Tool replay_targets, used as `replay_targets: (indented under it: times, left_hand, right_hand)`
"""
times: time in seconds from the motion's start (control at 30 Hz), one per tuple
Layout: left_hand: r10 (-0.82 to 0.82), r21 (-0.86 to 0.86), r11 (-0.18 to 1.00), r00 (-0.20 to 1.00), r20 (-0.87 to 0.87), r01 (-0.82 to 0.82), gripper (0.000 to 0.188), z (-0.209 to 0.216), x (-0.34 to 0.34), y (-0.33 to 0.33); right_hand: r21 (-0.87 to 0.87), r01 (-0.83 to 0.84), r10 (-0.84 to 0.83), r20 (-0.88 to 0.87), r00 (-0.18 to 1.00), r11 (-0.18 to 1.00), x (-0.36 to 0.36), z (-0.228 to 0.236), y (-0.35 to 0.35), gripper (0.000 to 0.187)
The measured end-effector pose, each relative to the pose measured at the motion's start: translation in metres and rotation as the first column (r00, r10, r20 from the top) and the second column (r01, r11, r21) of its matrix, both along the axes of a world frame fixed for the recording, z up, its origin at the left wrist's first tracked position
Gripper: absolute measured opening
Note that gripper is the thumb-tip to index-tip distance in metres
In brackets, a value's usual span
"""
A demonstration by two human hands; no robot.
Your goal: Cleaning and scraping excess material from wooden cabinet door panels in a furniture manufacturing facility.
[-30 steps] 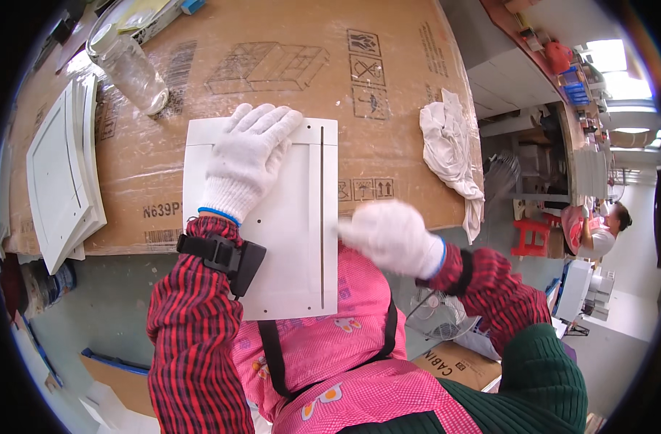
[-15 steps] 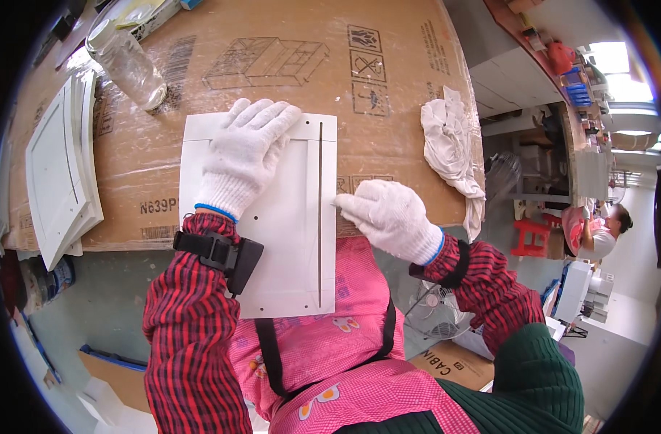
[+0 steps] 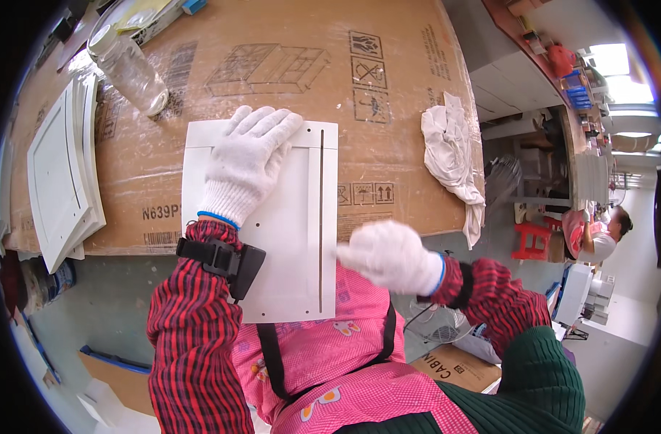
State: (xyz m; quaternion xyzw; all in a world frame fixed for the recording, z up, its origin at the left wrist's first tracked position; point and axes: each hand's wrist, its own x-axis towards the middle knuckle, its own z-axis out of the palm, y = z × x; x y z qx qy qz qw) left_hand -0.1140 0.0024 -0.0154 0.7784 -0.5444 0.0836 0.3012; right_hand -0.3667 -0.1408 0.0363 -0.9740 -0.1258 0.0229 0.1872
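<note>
A white flat panel (image 3: pixel 294 239) with a long narrow slot near its right side lies on the cardboard-covered table (image 3: pixel 287 72) and overhangs the near edge. My left hand (image 3: pixel 247 163), in a white glove, presses flat on the panel's upper left, fingers spread. My right hand (image 3: pixel 388 257), also gloved, sits against the panel's right edge near the lower half; its fingers are curled and blurred, and whether it holds anything cannot be made out.
A crumpled white rag (image 3: pixel 453 163) lies at the table's right edge. A clear plastic bottle (image 3: pixel 131 69) lies at the upper left. A stack of white panels (image 3: pixel 59 173) sits at the left. Another person (image 3: pixel 598 235) is at the far right.
My right hand has slid down along the panel's right edge toward me. My left hand and the panel have stayed put.
</note>
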Motion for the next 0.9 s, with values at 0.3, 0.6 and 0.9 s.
replay_targets:
  times: [0.3,0.6,0.9]
  left_hand:
    - [-0.003,0.003,1.000,1.000,-0.009,0.003,0.031,-0.003,0.002,0.000]
    - [-0.021,0.021,1.000,1.000,0.005,0.020,0.033,0.004,-0.001,-0.006]
    - [-0.024,0.003,1.000,1.000,-0.014,0.024,0.034,0.002,-0.002,-0.007]
  right_hand:
    - [0.000,0.144,-0.143,0.115,0.983,0.990,0.037,-0.008,-0.023,0.018]
    - [0.065,0.178,-0.189,0.260,0.947,0.982,0.078,-0.019,-0.054,0.020]
    - [0.023,0.177,-0.178,0.175,0.968,0.984,0.066,-0.014,-0.059,0.024]
